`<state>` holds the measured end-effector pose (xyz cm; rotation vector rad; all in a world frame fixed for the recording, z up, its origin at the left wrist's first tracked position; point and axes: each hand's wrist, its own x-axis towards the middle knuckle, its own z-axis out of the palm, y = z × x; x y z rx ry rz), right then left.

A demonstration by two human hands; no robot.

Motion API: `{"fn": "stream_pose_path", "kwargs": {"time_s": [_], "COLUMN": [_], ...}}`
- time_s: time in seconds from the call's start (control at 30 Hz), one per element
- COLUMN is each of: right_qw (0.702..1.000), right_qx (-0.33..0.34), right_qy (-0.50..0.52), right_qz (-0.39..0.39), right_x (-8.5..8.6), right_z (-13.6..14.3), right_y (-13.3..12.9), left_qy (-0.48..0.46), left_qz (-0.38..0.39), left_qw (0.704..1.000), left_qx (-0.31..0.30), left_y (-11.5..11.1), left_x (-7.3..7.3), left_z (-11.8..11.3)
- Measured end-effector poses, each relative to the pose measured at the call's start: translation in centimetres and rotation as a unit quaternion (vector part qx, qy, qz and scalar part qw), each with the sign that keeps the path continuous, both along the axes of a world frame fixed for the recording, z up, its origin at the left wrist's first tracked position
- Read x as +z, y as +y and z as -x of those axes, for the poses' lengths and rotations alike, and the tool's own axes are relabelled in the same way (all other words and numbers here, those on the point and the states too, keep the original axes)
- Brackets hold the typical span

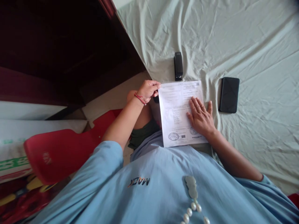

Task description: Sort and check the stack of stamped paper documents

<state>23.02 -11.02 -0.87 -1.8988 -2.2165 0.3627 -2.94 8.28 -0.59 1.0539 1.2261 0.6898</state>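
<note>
A white printed sheet of paper point(174, 107) with oval stamps near its lower edge lies partly on the cloth-covered surface and partly over my lap. With thumb and fingers closed, my left hand point(149, 90) pinches its upper left edge; a red string bracelet circles that wrist. Flat on the right side of the sheet rests my right hand point(201, 118), its fingers spread and covering some of the print. Just beyond the sheet's top edge lies a black stapler point(178, 66). To the right of my right hand is a black smartphone point(229, 95), screen dark.
A wrinkled pale green cloth point(261, 62) covers the surface ahead and to the right. On the left stand a red plastic chair point(63, 152) and dark wooden furniture point(58, 40). A white bag point(14, 149) with green print sits at the far left.
</note>
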Motion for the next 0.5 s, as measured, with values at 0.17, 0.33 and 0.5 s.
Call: {"fn": "stream_pose_path", "kwargs": {"time_s": [0.17,0.33,0.5], "right_qw": [0.999,0.999,0.999], "right_qx": [-0.037,-0.046,0.042], "right_qy": [0.002,-0.007,0.004], "right_qz": [0.016,0.02,-0.002], "right_x": [0.3,2.3,3.8], "right_z": [-1.0,-1.3,2.8], "right_y": [-0.2,1.0,5.2], "left_qy": [-0.007,-0.002,0.033], "left_qz": [0.019,-0.021,-0.081], "left_qw": [1.0,1.0,0.995], "left_qx": [0.018,0.004,-0.041], "left_y": [0.1,-0.2,-0.7], "left_x": [-0.1,0.2,0.9], "left_z": [-0.4,-0.4,-0.8]}}
